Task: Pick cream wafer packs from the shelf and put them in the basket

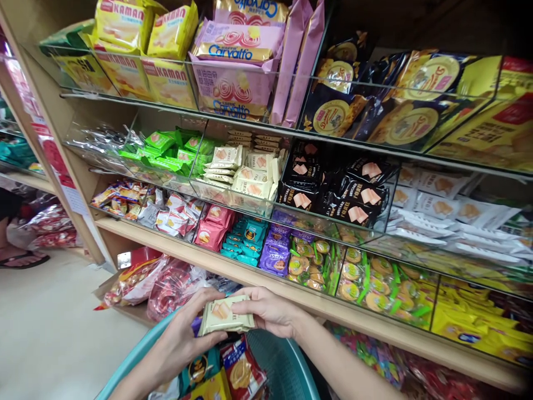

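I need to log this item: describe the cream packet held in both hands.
The cream packet is a small, flat, glossy wrapper, seemingly plastic, printed with pale wafer squares. It lies roughly level above the teal basket, the left hand gripping its left end and the right hand its right. It looks sealed and matches packets on the shelf.

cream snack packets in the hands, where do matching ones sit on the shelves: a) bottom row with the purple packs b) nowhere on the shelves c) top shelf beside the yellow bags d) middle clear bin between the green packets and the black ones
d: the cream packets held by the left hand and right hand match the cream stack lying between the green packets and the black packets.
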A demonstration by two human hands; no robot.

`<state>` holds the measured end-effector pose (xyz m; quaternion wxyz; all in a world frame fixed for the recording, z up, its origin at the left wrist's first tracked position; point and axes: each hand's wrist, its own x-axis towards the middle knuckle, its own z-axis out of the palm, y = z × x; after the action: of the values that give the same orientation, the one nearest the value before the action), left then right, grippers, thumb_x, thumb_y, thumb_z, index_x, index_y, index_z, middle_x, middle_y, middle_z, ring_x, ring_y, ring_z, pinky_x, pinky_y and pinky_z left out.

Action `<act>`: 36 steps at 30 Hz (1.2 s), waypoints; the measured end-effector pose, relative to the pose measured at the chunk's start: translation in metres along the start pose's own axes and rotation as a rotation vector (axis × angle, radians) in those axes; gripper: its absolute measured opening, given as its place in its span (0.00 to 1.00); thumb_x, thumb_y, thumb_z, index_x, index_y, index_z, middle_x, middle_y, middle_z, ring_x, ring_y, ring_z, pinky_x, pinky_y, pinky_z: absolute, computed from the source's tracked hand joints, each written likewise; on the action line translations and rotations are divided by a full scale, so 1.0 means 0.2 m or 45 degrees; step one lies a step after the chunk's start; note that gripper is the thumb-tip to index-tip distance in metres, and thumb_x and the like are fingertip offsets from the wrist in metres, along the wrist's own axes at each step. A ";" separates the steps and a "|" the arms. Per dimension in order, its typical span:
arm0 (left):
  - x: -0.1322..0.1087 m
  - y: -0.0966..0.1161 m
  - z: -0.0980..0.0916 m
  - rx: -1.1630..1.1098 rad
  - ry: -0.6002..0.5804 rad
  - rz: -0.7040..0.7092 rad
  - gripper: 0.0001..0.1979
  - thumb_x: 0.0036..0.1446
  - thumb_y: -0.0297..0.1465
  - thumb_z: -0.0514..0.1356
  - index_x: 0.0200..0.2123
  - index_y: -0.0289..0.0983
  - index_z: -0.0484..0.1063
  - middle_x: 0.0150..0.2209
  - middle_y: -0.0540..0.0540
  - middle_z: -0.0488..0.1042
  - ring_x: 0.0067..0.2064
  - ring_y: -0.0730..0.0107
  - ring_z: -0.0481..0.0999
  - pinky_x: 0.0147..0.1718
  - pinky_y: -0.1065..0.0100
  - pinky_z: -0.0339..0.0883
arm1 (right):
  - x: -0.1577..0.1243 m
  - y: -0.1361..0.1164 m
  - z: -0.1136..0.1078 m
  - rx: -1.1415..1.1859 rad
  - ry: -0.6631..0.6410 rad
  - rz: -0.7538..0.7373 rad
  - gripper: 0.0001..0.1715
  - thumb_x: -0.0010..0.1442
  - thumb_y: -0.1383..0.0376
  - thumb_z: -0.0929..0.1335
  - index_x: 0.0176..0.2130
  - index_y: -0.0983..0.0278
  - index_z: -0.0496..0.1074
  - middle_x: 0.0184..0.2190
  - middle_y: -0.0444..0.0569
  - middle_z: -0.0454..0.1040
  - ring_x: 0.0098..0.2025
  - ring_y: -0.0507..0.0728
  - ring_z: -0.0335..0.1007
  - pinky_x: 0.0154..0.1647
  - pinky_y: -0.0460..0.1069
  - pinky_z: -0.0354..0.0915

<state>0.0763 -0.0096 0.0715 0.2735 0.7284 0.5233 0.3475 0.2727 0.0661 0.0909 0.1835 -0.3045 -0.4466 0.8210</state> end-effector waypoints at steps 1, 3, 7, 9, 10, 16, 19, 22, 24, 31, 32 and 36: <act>0.00 0.01 0.00 -0.016 -0.020 -0.008 0.23 0.55 0.41 0.59 0.52 0.41 0.60 0.52 0.47 0.64 0.54 0.68 0.63 0.53 0.70 0.57 | 0.00 0.00 0.00 -0.004 0.004 -0.003 0.27 0.38 0.62 0.78 0.39 0.66 0.73 0.35 0.47 0.76 0.34 0.50 0.72 0.40 0.47 0.64; 0.00 0.02 -0.01 -0.047 -0.047 -0.035 0.24 0.54 0.41 0.59 0.52 0.41 0.60 0.52 0.47 0.64 0.54 0.68 0.63 0.53 0.71 0.58 | 0.01 0.01 -0.01 -0.015 0.016 -0.010 0.27 0.39 0.61 0.78 0.40 0.67 0.73 0.35 0.47 0.76 0.34 0.50 0.72 0.39 0.47 0.65; 0.00 0.01 -0.01 -0.053 -0.020 -0.022 0.22 0.56 0.40 0.57 0.52 0.40 0.60 0.52 0.47 0.65 0.54 0.68 0.64 0.52 0.71 0.59 | 0.01 0.01 -0.01 -0.024 0.027 -0.004 0.28 0.41 0.58 0.77 0.40 0.67 0.72 0.34 0.47 0.75 0.33 0.50 0.71 0.38 0.47 0.66; 0.00 0.00 -0.01 -0.020 0.017 0.016 0.22 0.56 0.39 0.58 0.53 0.40 0.61 0.52 0.46 0.65 0.54 0.68 0.65 0.52 0.70 0.59 | -0.01 0.01 -0.01 -0.027 0.027 -0.008 0.29 0.42 0.54 0.76 0.41 0.66 0.71 0.34 0.47 0.74 0.32 0.51 0.71 0.37 0.48 0.67; 0.00 -0.01 -0.01 0.006 0.032 0.037 0.22 0.56 0.39 0.58 0.53 0.40 0.61 0.52 0.45 0.65 0.54 0.67 0.64 0.52 0.70 0.60 | -0.01 0.01 -0.01 -0.058 0.030 -0.028 0.31 0.43 0.52 0.75 0.43 0.65 0.69 0.34 0.46 0.74 0.33 0.51 0.71 0.37 0.49 0.67; 0.01 -0.02 0.00 0.133 0.031 0.123 0.21 0.57 0.39 0.57 0.53 0.41 0.60 0.51 0.47 0.65 0.54 0.69 0.64 0.52 0.71 0.58 | -0.09 -0.04 0.05 -1.325 0.180 -0.497 0.42 0.41 0.53 0.75 0.53 0.60 0.63 0.48 0.50 0.68 0.48 0.59 0.64 0.48 0.54 0.61; 0.01 -0.01 0.01 0.139 -0.008 0.165 0.22 0.58 0.38 0.57 0.54 0.41 0.58 0.52 0.46 0.64 0.53 0.69 0.64 0.52 0.70 0.58 | -0.12 -0.07 0.10 -1.943 0.193 -0.582 0.34 0.44 0.55 0.75 0.48 0.63 0.66 0.45 0.52 0.68 0.48 0.61 0.62 0.49 0.56 0.58; 0.01 -0.01 0.01 0.163 0.006 0.198 0.22 0.58 0.38 0.56 0.54 0.40 0.57 0.52 0.45 0.64 0.54 0.68 0.64 0.52 0.69 0.58 | -0.12 -0.07 0.14 -2.170 0.248 -0.606 0.27 0.48 0.57 0.73 0.45 0.64 0.66 0.42 0.52 0.69 0.47 0.60 0.62 0.47 0.54 0.57; 0.01 0.00 0.01 0.187 0.027 0.223 0.22 0.59 0.38 0.55 0.55 0.40 0.57 0.52 0.44 0.64 0.54 0.67 0.64 0.53 0.68 0.58 | -0.12 -0.06 0.16 -2.224 0.293 -0.637 0.23 0.51 0.59 0.71 0.45 0.64 0.65 0.42 0.52 0.69 0.47 0.60 0.62 0.47 0.53 0.56; -0.01 0.04 0.03 -0.008 0.027 0.128 0.29 0.55 0.39 0.60 0.58 0.43 0.54 0.58 0.46 0.59 0.59 0.66 0.60 0.57 0.65 0.56 | -0.16 -0.03 0.13 -2.216 0.335 -0.652 0.17 0.51 0.61 0.70 0.41 0.63 0.65 0.40 0.49 0.69 0.42 0.57 0.62 0.41 0.50 0.55; -0.01 0.05 0.04 -0.155 0.009 0.082 0.32 0.54 0.38 0.61 0.60 0.44 0.51 0.60 0.46 0.56 0.61 0.65 0.58 0.58 0.64 0.57 | -0.17 -0.03 0.12 -2.198 0.346 -0.657 0.17 0.51 0.61 0.70 0.41 0.63 0.65 0.40 0.49 0.69 0.43 0.57 0.62 0.41 0.50 0.55; -0.01 0.10 0.02 -0.713 -0.012 -0.185 0.36 0.55 0.41 0.59 0.63 0.37 0.47 0.65 0.42 0.49 0.64 0.63 0.53 0.59 0.66 0.57 | -0.20 -0.03 0.10 -2.110 0.411 -0.662 0.18 0.52 0.63 0.70 0.42 0.63 0.65 0.40 0.48 0.70 0.44 0.57 0.62 0.43 0.50 0.55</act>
<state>0.0900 -0.0183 0.0829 0.4904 0.5867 0.4568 0.4546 0.2900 0.0345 0.1181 0.1455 -0.3406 -0.9220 0.1124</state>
